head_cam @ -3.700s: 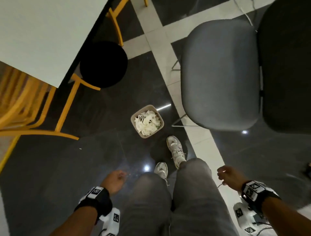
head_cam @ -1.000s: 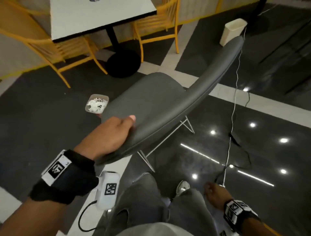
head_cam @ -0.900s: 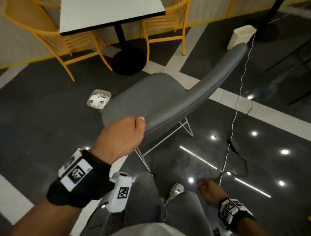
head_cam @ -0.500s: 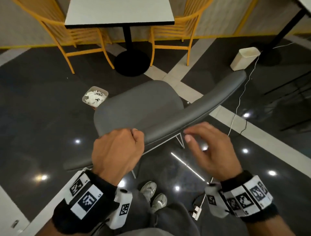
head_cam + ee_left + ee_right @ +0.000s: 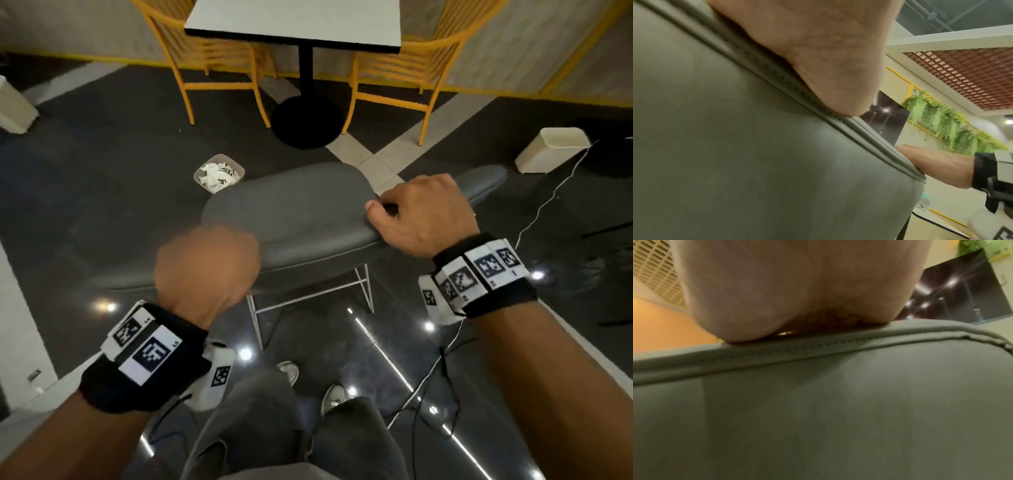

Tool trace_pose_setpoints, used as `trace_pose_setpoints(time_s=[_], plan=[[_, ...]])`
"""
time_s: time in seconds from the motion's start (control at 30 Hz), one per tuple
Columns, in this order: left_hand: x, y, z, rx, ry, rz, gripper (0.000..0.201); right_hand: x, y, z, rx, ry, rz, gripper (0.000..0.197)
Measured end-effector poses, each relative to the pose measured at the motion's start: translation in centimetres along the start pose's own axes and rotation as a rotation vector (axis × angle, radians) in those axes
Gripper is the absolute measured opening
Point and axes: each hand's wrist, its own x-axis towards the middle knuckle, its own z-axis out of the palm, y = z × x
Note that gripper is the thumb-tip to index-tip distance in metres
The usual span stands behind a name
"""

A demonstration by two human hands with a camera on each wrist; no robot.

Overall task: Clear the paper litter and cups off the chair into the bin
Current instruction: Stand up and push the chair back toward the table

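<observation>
The grey padded chair stands in front of me with a bare seat; I am behind its backrest. My left hand grips the backrest's top edge on the left, blurred, fingers curled over it. My right hand grips the same edge further right. Both wrist views show the grey backrest close up with my palm on its stitched seam. The small beige bin sits on the floor beyond the chair's left front, filled with crumpled white paper and cups.
A white table on a black pedestal stands beyond, with a yellow chair on each side. Another beige bin lies at the far right. White cables trail over the glossy dark floor on the right.
I walked from the bin side round behind the chair. My left hand took the backrest first; in the last half second my right hand closed on the backrest too.
</observation>
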Motion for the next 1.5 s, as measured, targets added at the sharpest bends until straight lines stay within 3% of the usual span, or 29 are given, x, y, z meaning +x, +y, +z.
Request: trace_pose_setpoints(time_s=[0.13,0.33,0.6,0.97,1.2,1.4,1.5], plan=[[-1.8,0.7,1.2,0.055,0.115,-0.014,0.053,0.0,0.6,0.1,-0.034,-0.012,0.016,0.062],[-1.7,-0.5,2.1,-0.013,0.242,0.007,0.047,-1.4,-0.5,1.0,-0.075,0.1,0.061,0.056],[-0.8,-3.5,2.1,-0.027,0.224,0.109,0.036,-2.1,-2.5,0.9,-0.105,0.086,0.066,0.051],[2.2,-15.2,1.2,-0.017,0.216,0.235,0.034,-5.4,-13.8,1.0,-0.104,0.155,0.103,0.047],[5.8,-18.9,1.0,-0.046,0.239,0.286,0.037,-4.0,-18.5,0.6,-0.116,0.106,0.202,0.046],[6.0,-19.8,0.9,-0.009,0.231,0.333,0.041,-4.0,-18.6,1.0,-0.075,0.109,0.264,0.066],[5.8,-19.5,0.9,0.013,0.21,0.316,0.041,-4.0,-17.6,1.0,-0.058,0.147,0.31,0.067]])
